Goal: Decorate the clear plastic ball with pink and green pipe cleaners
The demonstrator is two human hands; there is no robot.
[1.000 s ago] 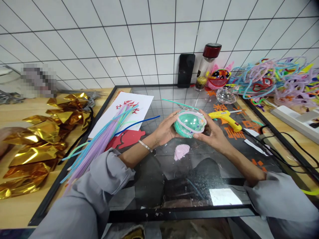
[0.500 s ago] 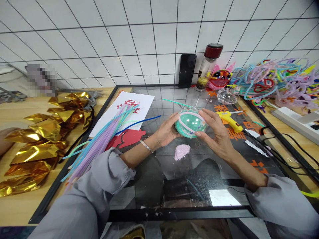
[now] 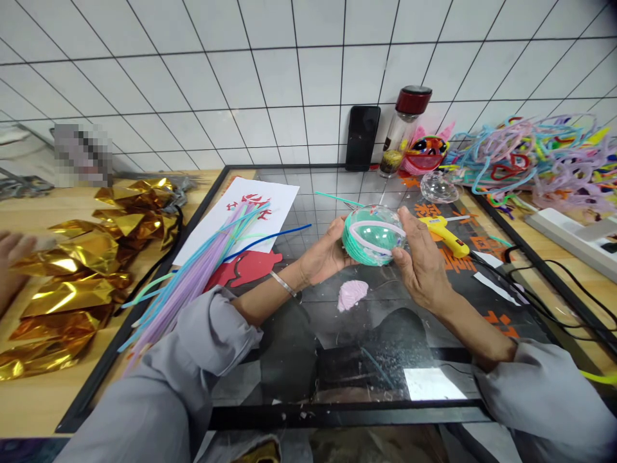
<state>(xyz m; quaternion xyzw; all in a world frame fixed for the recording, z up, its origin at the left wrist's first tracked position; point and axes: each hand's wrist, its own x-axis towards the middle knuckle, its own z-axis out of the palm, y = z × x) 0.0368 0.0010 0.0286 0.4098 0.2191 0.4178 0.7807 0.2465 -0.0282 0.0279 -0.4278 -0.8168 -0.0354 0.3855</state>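
Note:
Between my two hands is a clear plastic ball (image 3: 373, 235), its lower part wound in green pipe cleaner, with a pale pink strip looped across its front. My left hand (image 3: 328, 253) grips the ball's left side, its underneath fingers partly hidden. Closed on the right side is my right hand (image 3: 420, 257), thumb at the front and fingers near the top. Below the ball, a pale pink flat piece (image 3: 353, 295) lies on the dark glass board (image 3: 299, 334). A yellow glue gun (image 3: 446, 236) rests to the right of my right hand.
A bundle of pipe cleaners (image 3: 193, 283) lies over white paper (image 3: 284, 199) and a red cutout (image 3: 255, 267). Gold foil (image 3: 77, 251) is at left, near another person's hand (image 3: 12, 257). Behind stand a phone (image 3: 362, 138) and bottle (image 3: 402, 132); tangled pipe cleaners (image 3: 520, 154) lie right.
The ball has turned in my hands and shifted slightly right, showing more green winding on its left. My right hand has moved slightly right. The other person's hand has come further into view.

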